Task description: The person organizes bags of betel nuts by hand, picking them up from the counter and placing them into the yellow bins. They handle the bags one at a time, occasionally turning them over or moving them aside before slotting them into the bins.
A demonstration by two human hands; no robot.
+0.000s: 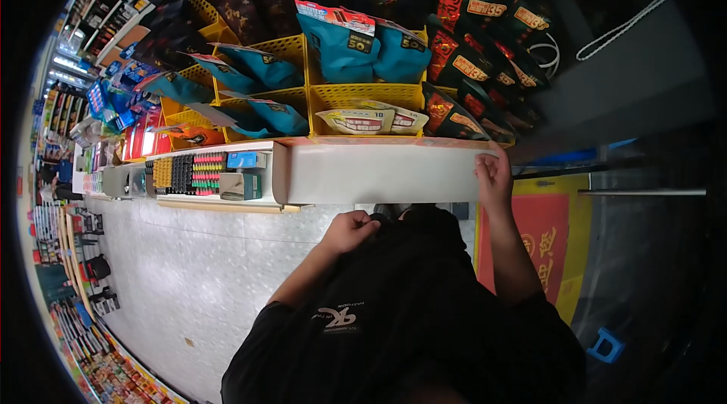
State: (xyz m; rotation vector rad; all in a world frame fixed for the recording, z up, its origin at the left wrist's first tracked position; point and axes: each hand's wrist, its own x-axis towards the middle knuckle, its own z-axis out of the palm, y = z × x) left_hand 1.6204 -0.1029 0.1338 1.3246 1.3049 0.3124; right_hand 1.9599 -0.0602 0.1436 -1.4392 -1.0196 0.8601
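My left hand (350, 230) is curled into a fist in front of my dark shirt, below the white counter; whatever its fingers may hold is hidden. At the right end of the white counter top (379, 171), my right hand (494, 174) is raised with its index finger pointing up to the display's lower front edge. Its other fingers are partly bent, and I see nothing held in it. Closest to that hand are dark green snack bags (453, 112) with red and gold print. Further left, pale yellow packets (371, 119) lie in a yellow perforated bin (366, 93).
Teal bags (338, 44) fill other yellow bins. A lower shelf (274, 169) on the left holds rows of small colored goods and a blue box (246, 160). A red and yellow mat (534, 241) lies on the right; stocked store shelves (113, 362) line the far left.
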